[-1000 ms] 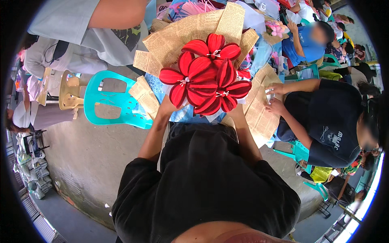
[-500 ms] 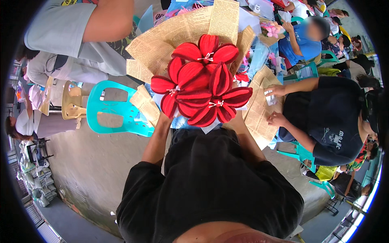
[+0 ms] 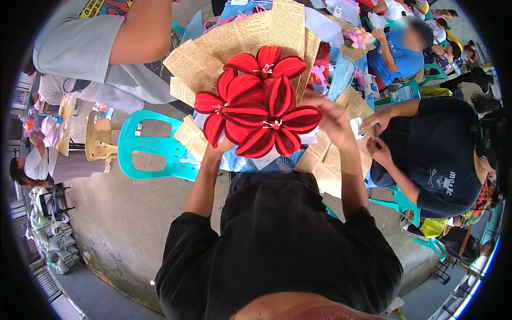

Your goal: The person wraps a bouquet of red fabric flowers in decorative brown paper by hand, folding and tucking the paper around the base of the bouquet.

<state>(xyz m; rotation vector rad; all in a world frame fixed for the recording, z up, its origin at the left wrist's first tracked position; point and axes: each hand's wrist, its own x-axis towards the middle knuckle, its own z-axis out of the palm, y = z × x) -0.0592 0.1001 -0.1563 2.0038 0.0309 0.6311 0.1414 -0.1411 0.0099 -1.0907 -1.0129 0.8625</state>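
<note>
A bouquet of large red fuzzy flowers (image 3: pixel 242 90) with white stamens is in front of my chest. Printed tan paper (image 3: pixel 234 37) fans out behind the blooms as a wrapper. My left hand (image 3: pixel 226 145) grips the bouquet from below; the petals cover most of its fingers. Beside the right edge of the bouquet, my right hand (image 3: pixel 336 122) is raised with fingers stretched out and partly smeared by motion. It holds nothing that I can see, and its fingertips are close to the wrapper's edge.
A turquoise plastic chair (image 3: pixel 152 144) stands at my left. More printed paper (image 3: pixel 330 165) lies on the blue-covered table (image 3: pixel 250 162). A co-worker in a dark shirt (image 3: pixel 432 154) works close at my right; a person in grey (image 3: pixel 80 42) stands at the far left.
My right hand has come out from beneath the bouquet and moved up to its right side. The bouquet has shifted slightly left. The co-worker's hands at the right have drawn back a little.
</note>
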